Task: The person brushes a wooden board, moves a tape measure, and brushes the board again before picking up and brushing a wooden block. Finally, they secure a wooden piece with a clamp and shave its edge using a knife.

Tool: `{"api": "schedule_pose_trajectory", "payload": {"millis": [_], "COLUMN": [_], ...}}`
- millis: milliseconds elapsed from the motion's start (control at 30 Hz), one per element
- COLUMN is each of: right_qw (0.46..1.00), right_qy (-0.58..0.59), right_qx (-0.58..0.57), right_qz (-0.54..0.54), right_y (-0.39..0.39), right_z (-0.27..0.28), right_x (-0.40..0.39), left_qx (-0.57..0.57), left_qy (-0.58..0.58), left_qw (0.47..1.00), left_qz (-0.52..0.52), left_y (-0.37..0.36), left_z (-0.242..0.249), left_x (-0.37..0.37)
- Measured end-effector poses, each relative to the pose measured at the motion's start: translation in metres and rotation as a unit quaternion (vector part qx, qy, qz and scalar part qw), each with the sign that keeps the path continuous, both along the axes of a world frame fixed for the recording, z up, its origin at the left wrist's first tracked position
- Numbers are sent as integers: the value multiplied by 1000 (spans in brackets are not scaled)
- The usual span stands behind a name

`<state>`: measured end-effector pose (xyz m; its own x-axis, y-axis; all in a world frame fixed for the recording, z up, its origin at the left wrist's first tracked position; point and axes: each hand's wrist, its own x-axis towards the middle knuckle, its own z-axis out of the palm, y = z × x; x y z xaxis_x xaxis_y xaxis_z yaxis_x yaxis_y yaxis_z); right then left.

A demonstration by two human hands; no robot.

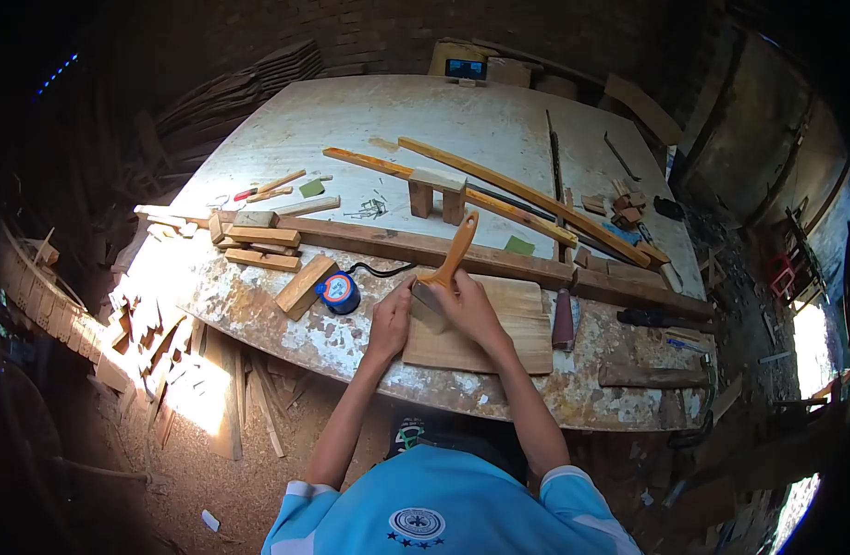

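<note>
A brush with an orange-brown wooden handle [459,248] is held upright over a flat light wooden board [508,324] near the table's front edge. My right hand [469,307] is closed around the lower part of the handle. My left hand [391,319] is at the left side of the brush head, its fingers pressed together near the bristles; whether they grip the bristles is hard to make out. Just left of my left hand lies a blue round tape measure [338,292] with a black strap. A dark-handled scraper [563,319] rests right of the board.
A long brown beam [379,242] crosses the table [286,120] behind the board. Beyond it are yellow-orange wooden strips [508,181], a small wooden stand [437,179] and scattered nails [368,207]. Wood blocks [263,236] lie left; tools and a flat wood piece [652,376] lie right.
</note>
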<state>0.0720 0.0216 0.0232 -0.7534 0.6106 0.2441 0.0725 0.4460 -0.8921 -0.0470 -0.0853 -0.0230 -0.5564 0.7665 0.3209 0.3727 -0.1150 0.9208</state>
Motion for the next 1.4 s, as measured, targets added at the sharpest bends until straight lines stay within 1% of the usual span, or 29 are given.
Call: {"api": "schedule_pose_trajectory", "payload": {"millis": [100,133,233,267,333,367,400,433,500,533,567,633,667,733,767,800,833,900,933,967,1033,1067,1100,1167,1200,1233,1300,1333,1400], "right_qw": [993,988,984,987,982,974,967,972,961,980,991,974,972,960,960,981,989,982,968,978,967,979,985,974,968,975,968,987,980], "right_qy": [4,7,-85,-110,-43,-10,26,-20,-114,-71,2,69,34,-29,-151,-50,52,33,20,-30,-122,-93,-57,16,-50,-67,-96,-50,-58], "right_qx": [67,90,79,54,154,203,230,178,73,-3,44,203,209,226,113,66,15,169,243,177,53,-25,49,199,197,118,-41,16,87], "right_qz": [93,122,134,100,98,96,103,150,240,185,127,70,101,161,208,176,140,83,55,109,217,180,153,103,146,175,227,152,170], "right_y": [7,9,15,16,22,24,14,17,26,24,27,31,29,24,25,24,23,34,38,44,47,53,53,49,42,39,36,38,33], "right_z": [-3,-1,29,33,9,-5,-5,2,23,22,13,4,-1,10,28,24,13,-8,-14,-20,22,11,2,-9,-14,-3,22,13,6], "right_x": [4,5,5,0,-12,-15,-15,-14,-12,-16,-23,-32,-28,-20,-13,-15,-17,-30,-31,-27,-18,-22,-24,-29,-27,-21,-10,-12,-4], "left_qx": [-32,3,7,25,61,44,27,12,54,68,73,87,42,66,85,76,80,86,93,90,98,97,84,62,42,56,86,83,88], "left_qy": [66,86,1,-21,-67,-70,-71,-71,-35,-18,-49,-113,-129,-108,-95,-83,-99,-136,-129,-134,-138,-139,-129,-113,-84,-92,-100,-150,-166], "left_qw": [997,996,1000,999,996,997,997,997,998,997,996,990,991,991,989,989,988,985,985,985,983,983,986,989,991,989,984,980,977], "left_qz": [0,17,-22,-11,9,9,7,5,19,25,15,-4,13,54,74,94,86,69,65,65,67,69,69,71,95,104,117,97,104], "left_y": [-2,0,-2,0,3,1,-1,-2,7,6,5,5,3,3,6,5,5,5,6,4,5,5,4,5,2,2,7,5,2], "left_z": [-1,-7,-6,-6,-8,-8,-6,-4,-10,-14,-18,-8,-11,-17,-16,-14,-11,-9,-10,-13,-14,-15,-14,-10,-3,-8,-10,-8,-3], "left_x": [0,0,-4,-4,0,0,-2,-4,-10,-10,-11,-3,-5,-5,-7,-8,-8,-4,-4,-3,-7,-8,-9,-7,-3,-3,-8,-6,-3]}}
